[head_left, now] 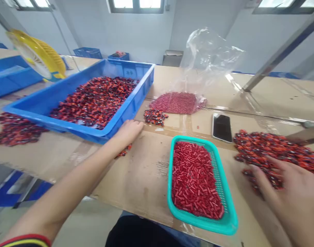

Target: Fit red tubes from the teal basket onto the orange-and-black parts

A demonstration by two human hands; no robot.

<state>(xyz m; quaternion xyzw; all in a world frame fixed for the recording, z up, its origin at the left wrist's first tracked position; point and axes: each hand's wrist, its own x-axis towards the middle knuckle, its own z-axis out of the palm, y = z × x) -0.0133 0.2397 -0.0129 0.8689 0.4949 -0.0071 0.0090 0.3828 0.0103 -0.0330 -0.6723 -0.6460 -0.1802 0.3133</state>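
My left hand is beside the near right corner of a blue plastic tray, low over the table. Its fingers point away from me and are mostly hidden. A few red-and-black pieces lie by its wrist, and a small heap of such pieces sits just beyond it. My right hand is at a large pile of small red-and-black pieces on the right, thumb and index finger apart at the pile's near edge. Between my hands stands a green basket holding short red tubes.
More red-and-black pieces fill the blue tray, and another heap lies left of it. Behind the basket are a clear plastic bag with red tubes and a phone. A yellow fan stands at left; a metal post rises at right.
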